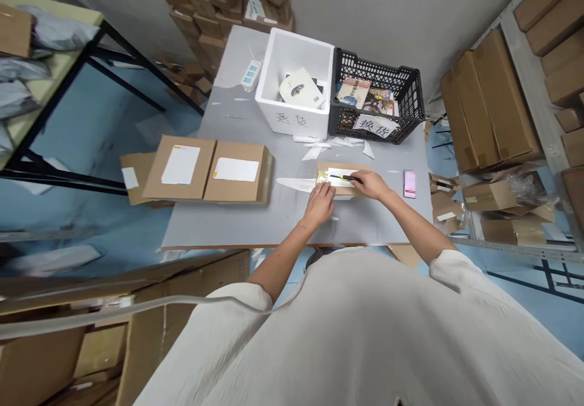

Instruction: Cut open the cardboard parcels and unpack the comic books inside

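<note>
A small cardboard box [366, 167] with a white label and shiny tape at its left end lies on the grey table [237, 223]. My left hand [320, 204] grips the box's near left part, fingers bent over the edge. In my right hand [370, 185] is a utility knife [345, 178], black with yellow, pointing left. Its tip is over the white label; whether it touches cannot be made out. A torn white strip [294, 184] lies left of the box.
Two labelled boxes [239, 196] stand to the left. Behind are a white foam bin [292, 120], a black crate [410, 114] with books, paper scraps [314, 152] and a power strip [250, 76]. A phone [409, 184] lies right. Shelves with cartons [506, 101] flank the table.
</note>
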The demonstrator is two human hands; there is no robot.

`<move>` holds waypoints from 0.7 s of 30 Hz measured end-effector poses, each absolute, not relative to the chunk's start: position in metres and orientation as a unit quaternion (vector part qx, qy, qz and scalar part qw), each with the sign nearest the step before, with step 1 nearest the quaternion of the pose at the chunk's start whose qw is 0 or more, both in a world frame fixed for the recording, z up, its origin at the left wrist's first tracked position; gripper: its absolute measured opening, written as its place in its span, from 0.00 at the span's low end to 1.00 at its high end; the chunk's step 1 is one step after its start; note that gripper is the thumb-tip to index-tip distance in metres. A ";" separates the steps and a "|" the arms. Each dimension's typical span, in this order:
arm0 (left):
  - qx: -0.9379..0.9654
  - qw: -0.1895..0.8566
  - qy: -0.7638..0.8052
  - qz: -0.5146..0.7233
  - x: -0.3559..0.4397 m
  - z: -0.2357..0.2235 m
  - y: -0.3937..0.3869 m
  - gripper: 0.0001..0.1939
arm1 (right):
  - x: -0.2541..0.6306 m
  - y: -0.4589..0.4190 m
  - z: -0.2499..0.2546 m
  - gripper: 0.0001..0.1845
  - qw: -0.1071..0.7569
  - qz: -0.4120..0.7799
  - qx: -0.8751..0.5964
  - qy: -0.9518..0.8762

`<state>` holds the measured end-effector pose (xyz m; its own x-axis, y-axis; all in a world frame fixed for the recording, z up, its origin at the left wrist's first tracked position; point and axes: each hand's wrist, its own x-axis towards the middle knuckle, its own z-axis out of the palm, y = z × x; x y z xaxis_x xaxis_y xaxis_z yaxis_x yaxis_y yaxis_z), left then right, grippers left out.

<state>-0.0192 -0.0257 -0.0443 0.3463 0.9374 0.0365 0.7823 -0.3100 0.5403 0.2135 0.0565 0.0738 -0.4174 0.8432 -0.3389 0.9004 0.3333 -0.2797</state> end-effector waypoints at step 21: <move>0.803 0.229 0.506 0.215 -0.022 -0.048 -0.027 0.32 | 0.154 0.062 0.091 0.24 0.185 -0.145 0.519 0.822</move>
<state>-0.0221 -0.0274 -0.0484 0.3951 0.9116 0.1133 0.7153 -0.3827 0.5847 0.1545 0.0624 0.0905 -0.3931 0.7991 -0.4548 0.9064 0.4201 -0.0454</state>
